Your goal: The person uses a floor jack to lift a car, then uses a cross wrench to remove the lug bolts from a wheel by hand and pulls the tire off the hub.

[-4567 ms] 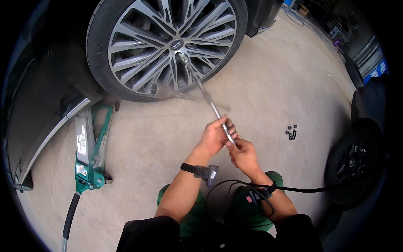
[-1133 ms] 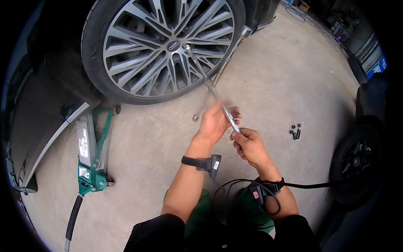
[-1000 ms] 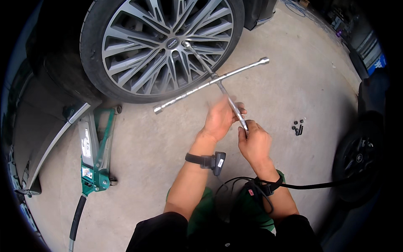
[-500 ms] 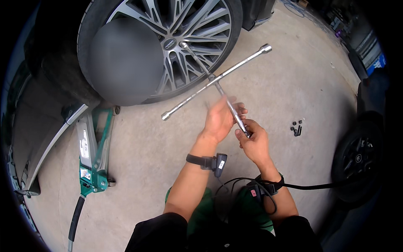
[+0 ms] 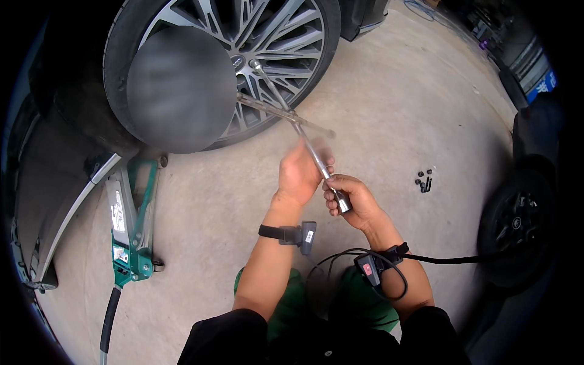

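At five o'clock from the wheel, right hand clasps cross wrench, likely heavy, rigid, best held by its near shaft; left hand, grip unclear.

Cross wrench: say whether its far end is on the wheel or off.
On. The cross wrench has its far end against the wheel, beside the centre cap; its socket's inside is hidden.

Black sleeves, green legwear, black wrist straps.

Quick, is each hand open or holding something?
Left hand: at the wrench, too blurred to tell its grip.
Right hand: closed, holding the wrench.
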### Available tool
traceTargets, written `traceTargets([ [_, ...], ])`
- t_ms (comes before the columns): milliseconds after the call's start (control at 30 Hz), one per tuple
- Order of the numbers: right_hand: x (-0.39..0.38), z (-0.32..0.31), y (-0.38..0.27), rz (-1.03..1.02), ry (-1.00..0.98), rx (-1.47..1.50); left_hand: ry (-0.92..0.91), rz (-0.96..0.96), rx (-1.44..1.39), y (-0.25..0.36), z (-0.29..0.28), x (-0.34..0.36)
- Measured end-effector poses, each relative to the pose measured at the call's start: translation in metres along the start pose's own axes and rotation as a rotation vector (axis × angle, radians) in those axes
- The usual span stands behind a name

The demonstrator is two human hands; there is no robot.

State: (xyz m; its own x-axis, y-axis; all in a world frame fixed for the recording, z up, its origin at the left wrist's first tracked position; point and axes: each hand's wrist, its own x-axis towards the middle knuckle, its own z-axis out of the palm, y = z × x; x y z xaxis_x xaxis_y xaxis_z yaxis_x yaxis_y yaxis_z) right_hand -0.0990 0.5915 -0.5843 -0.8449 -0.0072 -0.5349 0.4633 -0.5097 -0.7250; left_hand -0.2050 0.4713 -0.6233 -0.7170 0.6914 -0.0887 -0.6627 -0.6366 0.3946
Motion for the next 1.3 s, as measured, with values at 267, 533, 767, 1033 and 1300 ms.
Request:
traceTargets([
  [267, 0.009, 0.010, 0.018, -0.375, 0.120, -0.755, 0.038, -0.020, 0.045, 0.005, 0.000, -0.006],
  [533, -0.010, 0.019, -0.001, -0.103, 0.110, -0.079, 0.093, 0.034, 0.060, 0.007, 0.010, -0.008],
  [767, -0.007, 0.011, -0.011, 0.095, -0.241, 0.076, 0.081, 0.026, 0.078, 0.009, 0.012, -0.005],
  [1033, 0.000, 0.024, -0.001, 0.043, -0.035, -0.109, 0.189, 0.044, 0.087, 0.011, -0.004, -0.008],
  [1300, 0.005, 0.006, 0.045, -0.367, 0.284, -0.800, 0.122, -0.062, 0.113, -0.004, -0.013, -0.009],
])
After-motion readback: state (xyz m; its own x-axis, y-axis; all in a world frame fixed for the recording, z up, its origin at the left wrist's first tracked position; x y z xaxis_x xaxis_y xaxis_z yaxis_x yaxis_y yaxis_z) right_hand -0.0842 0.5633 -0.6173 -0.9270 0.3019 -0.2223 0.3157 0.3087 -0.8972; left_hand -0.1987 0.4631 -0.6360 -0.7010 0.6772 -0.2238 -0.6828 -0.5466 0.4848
